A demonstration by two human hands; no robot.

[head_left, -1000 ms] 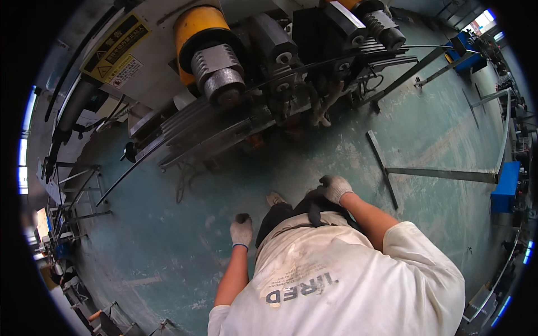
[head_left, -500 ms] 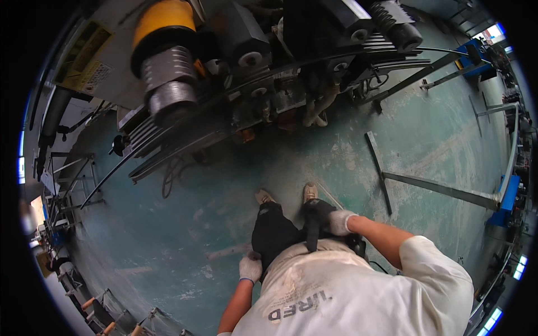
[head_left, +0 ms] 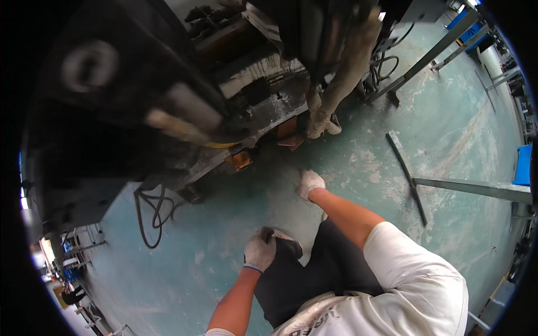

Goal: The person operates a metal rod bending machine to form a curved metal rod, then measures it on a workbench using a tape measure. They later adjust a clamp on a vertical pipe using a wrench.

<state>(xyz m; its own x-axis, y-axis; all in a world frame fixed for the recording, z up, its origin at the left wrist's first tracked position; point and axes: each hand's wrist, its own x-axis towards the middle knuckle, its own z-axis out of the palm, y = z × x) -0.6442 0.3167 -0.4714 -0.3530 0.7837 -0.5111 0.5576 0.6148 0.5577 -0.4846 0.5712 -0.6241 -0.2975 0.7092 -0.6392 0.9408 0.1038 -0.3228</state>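
The machine (head_left: pixel 274 115) fills the upper left of my view, dark and partly blurred, and both my hands are on my near side of it, in light knitted gloves. My right hand (head_left: pixel 311 185) is the closer one, out over the floor (head_left: pixel 358 168) just short of the machine's lower edge and apart from it. Its fingertips are blurred, so I cannot tell whether the fingers are curled or spread. My left hand (head_left: pixel 260 252) is farther back from the machine, against or just in front of my dark trouser leg (head_left: pixel 280 288); its fingers look bent, but I cannot tell whether they close on anything.

Nearest to my right hand are a reddish-brown piece (head_left: pixel 287 131) under the machine's lower edge and a pale brown sleeved bundle (head_left: pixel 342 84) hanging at its right end. An orange block (head_left: pixel 240 161) sits farther left along that edge. A dark cable (head_left: pixel 150 238) lies looped on the near side of the machine, toward its left, and a metal stand (head_left: pixel 465 187) stands well to its right.

With neither hand on the machine, I judge that handling there is not under way yet. I see nothing clearly finished, and how much is left I cannot tell.
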